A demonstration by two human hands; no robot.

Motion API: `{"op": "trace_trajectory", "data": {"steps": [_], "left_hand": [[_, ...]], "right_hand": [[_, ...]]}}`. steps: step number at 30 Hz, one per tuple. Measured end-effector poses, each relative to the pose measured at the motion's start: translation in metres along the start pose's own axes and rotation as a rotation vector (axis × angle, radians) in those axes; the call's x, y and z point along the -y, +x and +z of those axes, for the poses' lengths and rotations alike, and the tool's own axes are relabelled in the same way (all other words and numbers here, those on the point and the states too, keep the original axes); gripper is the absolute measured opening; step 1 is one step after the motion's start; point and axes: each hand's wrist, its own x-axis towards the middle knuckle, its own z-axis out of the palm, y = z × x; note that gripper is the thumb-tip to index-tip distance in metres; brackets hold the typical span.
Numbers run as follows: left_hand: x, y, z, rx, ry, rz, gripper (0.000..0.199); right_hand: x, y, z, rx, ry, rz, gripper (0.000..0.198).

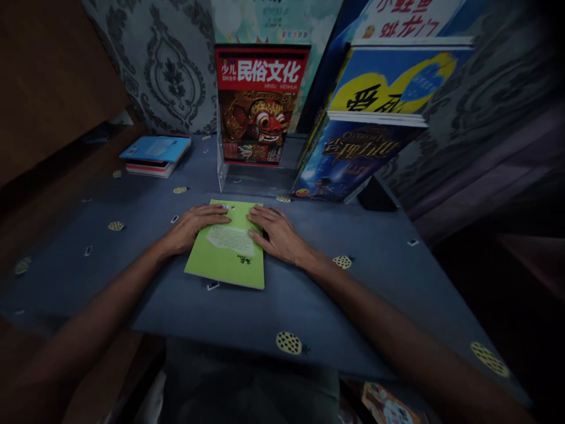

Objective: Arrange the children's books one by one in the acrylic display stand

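Note:
A thin green book (225, 268) lies flat on the table in front of me, with a pale text block and a small dark drawing on its cover. My left hand (196, 225) rests on its upper left edge, fingers stretched across the cover. On the upper right edge lies my right hand (279, 234), its fingers extended and its thumb apart. Beyond both hands, a red book with a mask picture (262, 109) stands upright in a clear plastic stand (251, 179).
Right of the stand, a dark blue book (357, 156) leans in front of a blue and yellow book (397, 76). Several books are piled, a blue one (156, 148) on top, at the back left. A patterned cloth (375, 318) covers the table. Patterned curtain fabric (172, 65) hangs behind.

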Motion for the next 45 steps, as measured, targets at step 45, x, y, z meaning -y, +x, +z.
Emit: {"op": "trace_trajectory", "data": {"steps": [45], "left_hand": [[-0.022, 0.024, -0.014, -0.102, -0.51, -0.578, 0.056]], "right_hand": [[0.029, -0.028, -0.002, -0.31, 1.439, 0.419, 0.037]]}}
